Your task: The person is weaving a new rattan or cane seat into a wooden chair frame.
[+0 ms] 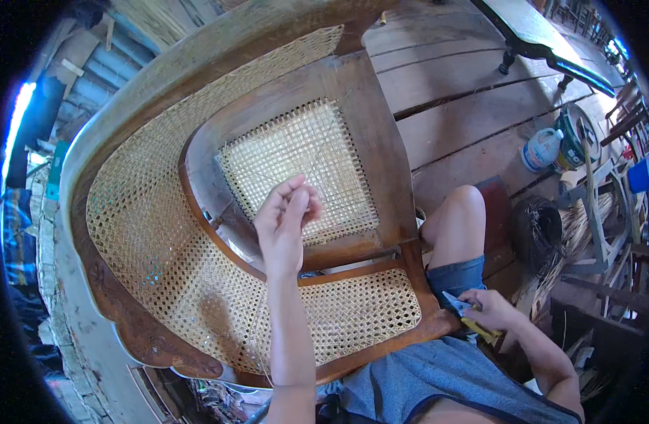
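Left hand (286,212) above a cane seat panel (324,159), right hand (490,311) around a yellow-handled tool (483,331)

The hands are well apart. The left one is raised over the seat panel, its fingers curled and the thumb brought in against the index finger; whether a fine strand is pinched there cannot be told. The right one is wrapped around the tool near the person's bent knee (460,215), the blue-grey pointed end directed up and left; its exact kind is partly hidden by the fingers.

The seat panel sits in the middle of a wooden armchair (384,134), an open square weave with a line of small holes along its edge. The chair's curved back carries a finer cane back panel (148,191), and a similar cane side panel (360,311) lies nearest the person, below the seat. A darker patch shows on the lower part of the back's weave.

On the plank floor (437,49) to the right stand a pale plastic jug (541,150) and, just beside it, a dark green tub (573,147). Nearer the person is a black coil (536,225), with pale loose strips (579,233) next to it
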A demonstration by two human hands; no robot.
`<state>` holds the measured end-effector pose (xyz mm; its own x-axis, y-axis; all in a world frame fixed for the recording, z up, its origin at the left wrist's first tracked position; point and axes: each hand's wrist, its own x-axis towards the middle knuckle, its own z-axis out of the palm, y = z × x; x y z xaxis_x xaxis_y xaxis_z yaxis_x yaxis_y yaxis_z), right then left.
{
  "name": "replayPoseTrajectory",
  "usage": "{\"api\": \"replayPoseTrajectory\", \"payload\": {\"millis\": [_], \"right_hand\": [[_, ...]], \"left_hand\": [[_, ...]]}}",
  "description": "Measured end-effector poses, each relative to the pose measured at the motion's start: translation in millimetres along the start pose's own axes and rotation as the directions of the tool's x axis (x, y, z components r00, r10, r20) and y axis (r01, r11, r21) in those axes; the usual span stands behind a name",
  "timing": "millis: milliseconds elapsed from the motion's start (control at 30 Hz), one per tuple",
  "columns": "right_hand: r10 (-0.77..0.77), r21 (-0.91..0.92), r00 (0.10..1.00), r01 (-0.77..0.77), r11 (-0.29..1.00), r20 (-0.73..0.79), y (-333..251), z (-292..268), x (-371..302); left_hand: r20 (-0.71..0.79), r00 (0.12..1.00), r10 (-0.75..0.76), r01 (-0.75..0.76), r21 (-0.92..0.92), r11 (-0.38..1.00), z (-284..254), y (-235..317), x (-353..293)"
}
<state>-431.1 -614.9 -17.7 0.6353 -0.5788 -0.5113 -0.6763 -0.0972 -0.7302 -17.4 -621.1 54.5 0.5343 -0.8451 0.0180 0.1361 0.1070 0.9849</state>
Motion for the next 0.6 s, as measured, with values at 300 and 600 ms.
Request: {"api": "replayPoseTrajectory", "payload": {"millis": [300,600], "right_hand": [[-0.364,0.836,0.931,0.18,0.519,0.026,-115,-62,138],[-0.274,-0.468,0.925,0.126,0.875,-0.262,-200,-104,323]], "left_hand": [[-0.106,0.981,0.16,-0.133,0.23,0.964,34,-86,107],[-0.147,0.907,0.395,-0.258,0.547,0.796,58,-114,155]]}}
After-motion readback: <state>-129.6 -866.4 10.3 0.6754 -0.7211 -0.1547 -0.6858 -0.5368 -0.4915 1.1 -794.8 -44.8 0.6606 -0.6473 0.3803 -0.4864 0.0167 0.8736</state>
